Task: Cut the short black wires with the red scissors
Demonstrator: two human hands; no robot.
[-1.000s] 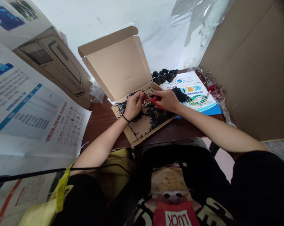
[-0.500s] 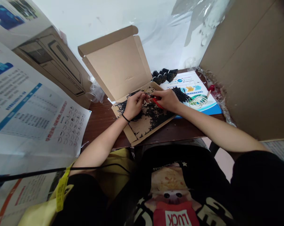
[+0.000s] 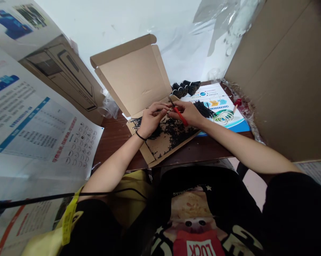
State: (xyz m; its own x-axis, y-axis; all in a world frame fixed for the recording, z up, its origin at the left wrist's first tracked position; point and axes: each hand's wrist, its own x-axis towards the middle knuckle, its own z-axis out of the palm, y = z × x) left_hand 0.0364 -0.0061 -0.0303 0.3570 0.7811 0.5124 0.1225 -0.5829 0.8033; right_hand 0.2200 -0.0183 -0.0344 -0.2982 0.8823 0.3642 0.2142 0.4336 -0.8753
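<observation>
My right hand [image 3: 189,112] is closed round a red-handled tool [image 3: 180,116] with a narrow dark metal tip; whether it is scissors or pliers is unclear. The tip points up and away from me. Close beside it, my left hand [image 3: 151,120] has its thumb and fingers drawn together, and what lies in them is hidden. Both hands are over an open cardboard box [image 3: 150,158]. Under them in the box lie many small black scraps [image 3: 176,133]. Thin black wires with shiny ends [image 3: 136,123] lie on the left side, partly behind my left hand.
Black wire bundles tied with white bands [image 3: 186,88] lie behind the box. Loose black wires [image 3: 204,108] and pale rubber bands [image 3: 226,116] rest on a printed booklet [image 3: 239,121]. Cardboard [image 3: 277,89] stands at right, a clear plastic cup [image 3: 107,108] at left.
The tool's tip has swung from pointing left at my left fingers to pointing up and away. My hands have parted slightly at the fingertips, and the left fingers have straightened a little.
</observation>
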